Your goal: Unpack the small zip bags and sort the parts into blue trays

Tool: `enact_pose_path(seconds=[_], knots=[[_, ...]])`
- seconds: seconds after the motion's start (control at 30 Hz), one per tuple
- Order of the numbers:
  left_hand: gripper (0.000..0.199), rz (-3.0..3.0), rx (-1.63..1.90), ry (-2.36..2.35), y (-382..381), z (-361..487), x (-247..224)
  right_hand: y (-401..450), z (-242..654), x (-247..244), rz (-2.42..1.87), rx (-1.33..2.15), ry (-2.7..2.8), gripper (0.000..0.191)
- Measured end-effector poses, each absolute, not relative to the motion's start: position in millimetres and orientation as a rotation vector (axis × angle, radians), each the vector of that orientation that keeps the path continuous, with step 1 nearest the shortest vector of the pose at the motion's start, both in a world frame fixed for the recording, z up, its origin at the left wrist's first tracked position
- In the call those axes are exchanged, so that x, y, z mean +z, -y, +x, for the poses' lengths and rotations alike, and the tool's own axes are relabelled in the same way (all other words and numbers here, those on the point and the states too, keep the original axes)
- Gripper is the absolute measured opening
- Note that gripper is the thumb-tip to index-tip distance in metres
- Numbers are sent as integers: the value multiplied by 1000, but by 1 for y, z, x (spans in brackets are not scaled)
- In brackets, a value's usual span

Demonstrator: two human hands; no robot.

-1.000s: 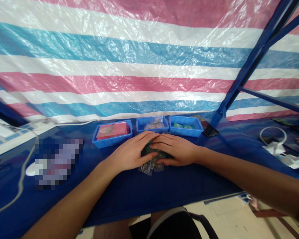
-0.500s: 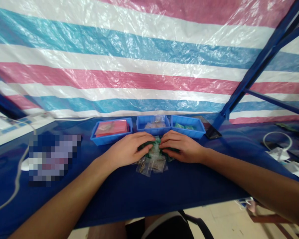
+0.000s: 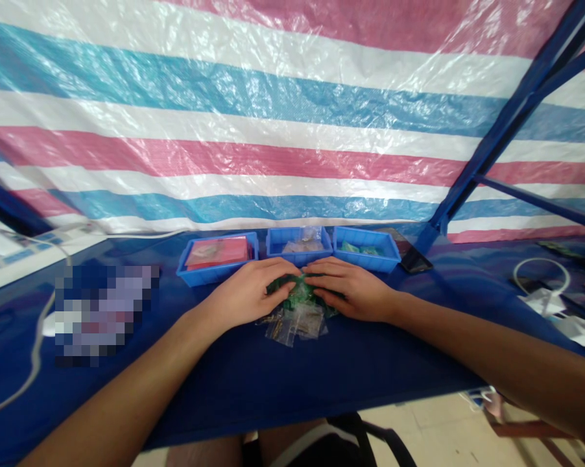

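A small heap of clear plastic bags (image 3: 299, 322) lies on the dark blue tabletop. Some of these bags hold thin brownish pieces too small to name. Behind them, between my hands, are green packets (image 3: 301, 295), partly covered by my fingers. My left hand (image 3: 253, 292) curves around the left side of the heap, thumb apart from the fingers, with green showing in the gap. From the right, my right hand (image 3: 348, 287) lies with fingers stretched over the green packets, touching them. The fingertips of both hands nearly meet at the heap's far edge.
Behind my hands stand a blue bin (image 3: 188, 275) with red packets, a middle blue bin (image 3: 274, 250) with clear bags, and a right blue bin (image 3: 377, 261) with green packets. A dark phone (image 3: 416, 261) lies beside them. A white cable (image 3: 35, 353) runs down the left.
My right hand has shifted slightly left, and its fingertips are closer to those of my left hand. More green shows between the hands. My left hand has barely moved.
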State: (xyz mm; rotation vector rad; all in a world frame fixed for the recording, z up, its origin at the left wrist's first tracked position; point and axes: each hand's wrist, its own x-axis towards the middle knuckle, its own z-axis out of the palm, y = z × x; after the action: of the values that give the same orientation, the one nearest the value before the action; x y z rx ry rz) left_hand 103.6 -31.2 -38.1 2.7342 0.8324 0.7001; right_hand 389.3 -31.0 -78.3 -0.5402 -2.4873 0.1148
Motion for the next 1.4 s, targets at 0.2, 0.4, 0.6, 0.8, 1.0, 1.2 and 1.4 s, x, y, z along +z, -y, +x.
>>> enact_pose_path(seconds=[0.2, 0.4, 0.6, 0.8, 1.0, 1.2, 1.4], knots=[[34, 2671, 832, -956, 34, 107, -39, 32, 389, -76, -530, 193, 2312, 41], [35, 2355, 1122, -1024, 39, 127, -45, 41, 381, -73, -641, 531, 1902, 20], [61, 2169, 1121, -931, 40, 142, -38, 44, 373, -77, -730, 1017, 1475, 35], [49, 2762, 1052, -815, 31, 145, -13, 39, 374, -72, -764, 1120, 1307, 36], [21, 2900, 1036, -656, 26, 138, -20, 53, 374, -73, -760, 1433, 1111, 37], [21, 2589, 1299, -832, 43, 137, -35, 56, 379, -78, -782, 1042, 1460, 28], [44, 2568, 1176, -867, 53, 145, -43, 55, 378, -76, -819, 1062, 1464, 37]])
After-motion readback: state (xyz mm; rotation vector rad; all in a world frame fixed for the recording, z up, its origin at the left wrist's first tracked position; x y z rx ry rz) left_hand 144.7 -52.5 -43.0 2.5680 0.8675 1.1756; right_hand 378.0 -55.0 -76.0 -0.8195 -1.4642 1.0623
